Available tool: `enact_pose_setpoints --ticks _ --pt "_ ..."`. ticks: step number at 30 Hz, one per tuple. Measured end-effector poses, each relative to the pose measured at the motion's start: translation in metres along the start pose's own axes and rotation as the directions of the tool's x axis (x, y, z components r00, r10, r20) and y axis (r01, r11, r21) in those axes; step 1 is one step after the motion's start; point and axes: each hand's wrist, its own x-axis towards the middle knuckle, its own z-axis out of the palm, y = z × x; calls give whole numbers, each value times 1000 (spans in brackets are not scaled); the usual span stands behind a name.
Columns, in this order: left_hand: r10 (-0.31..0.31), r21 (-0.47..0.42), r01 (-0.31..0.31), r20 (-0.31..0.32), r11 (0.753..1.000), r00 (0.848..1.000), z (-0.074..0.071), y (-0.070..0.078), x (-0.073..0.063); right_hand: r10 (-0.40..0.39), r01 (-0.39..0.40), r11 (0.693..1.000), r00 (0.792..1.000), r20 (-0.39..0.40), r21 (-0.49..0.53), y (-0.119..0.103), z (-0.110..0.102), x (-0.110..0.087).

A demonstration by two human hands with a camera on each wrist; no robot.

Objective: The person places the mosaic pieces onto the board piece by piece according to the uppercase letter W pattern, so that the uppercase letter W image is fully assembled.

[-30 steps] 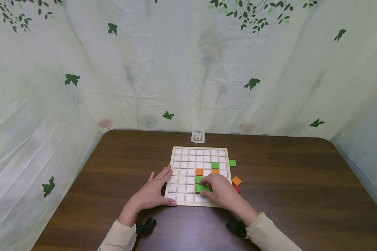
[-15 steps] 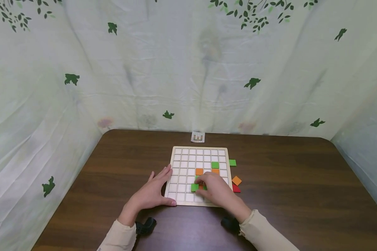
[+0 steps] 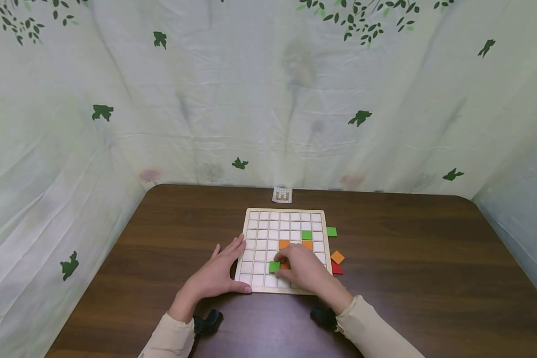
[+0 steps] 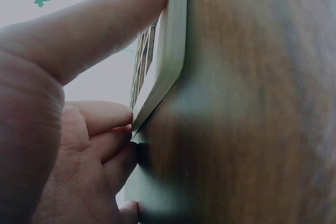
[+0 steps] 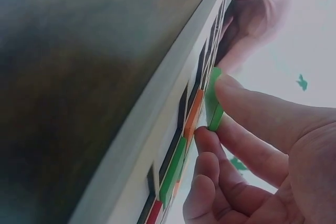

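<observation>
A pale wooden grid board [image 3: 257, 229] with white squares lies on the table. My left hand [image 3: 219, 271] spans its near-left corner, straight fingers against the left edge and the thumb at the front edge. Over the board's lower middle, my right hand [image 3: 306, 270] pinches a green square tile [image 5: 212, 100] between thumb and index finger. That tile stands tilted next to an orange tile [image 5: 193, 114] set in the grid. Further along the same row show another green tile [image 5: 172, 174] and a red piece [image 5: 154, 213]. My right hand hides part of the grid in the head view.
Right of the board lie a loose green tile [image 3: 331, 231], an orange tile [image 3: 337, 257] and a red piece [image 3: 336, 268]. A small card with a printed grid [image 3: 282, 195] lies at the back edge of the brown table [image 3: 407, 258]. A pale curtain [image 3: 259, 99] hangs behind.
My right hand has slid left with the green tile, from over the lower green square to one cell further left. An orange tile now shows beside it. My left hand stays put.
</observation>
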Motion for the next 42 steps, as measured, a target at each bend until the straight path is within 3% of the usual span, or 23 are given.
enact_pose_setpoints --ticks 30,42 --pt "23 -9 -23 -4 1000 1000 0 -2 0 -29 30 997 1000 9 -65 -5 4 9" --pt "32 5 -32 -8 999 999 -1 0 0 26 -23 997 999 -45 77 9 -16 -12"
